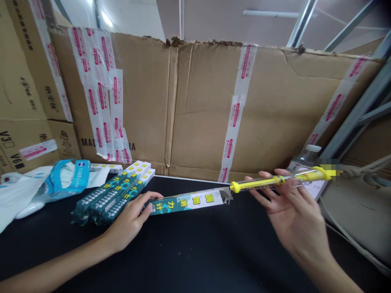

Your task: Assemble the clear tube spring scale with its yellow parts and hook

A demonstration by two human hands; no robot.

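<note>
My left hand (131, 219) is closed around the lower end of a long, narrow green-and-white box (189, 202) with yellow lettering. The right end of this box is open, its flaps folded out. A clear tubular spring scale (259, 183) with yellow end parts is gripped by the fingers of my right hand (299, 215). Its hook end is right at the box's open end; whether it touches the flaps I cannot tell. Several similar boxes (117, 189) lie side by side just left of my left hand.
A blue-and-white tissue pack (69, 179) and white plastic (18, 195) lie at the left. Upright cardboard (201, 114) with tape stands behind the black table (195, 256). A clear bottle (310, 154) stands behind my right hand, with pale cables (351, 236) at the right.
</note>
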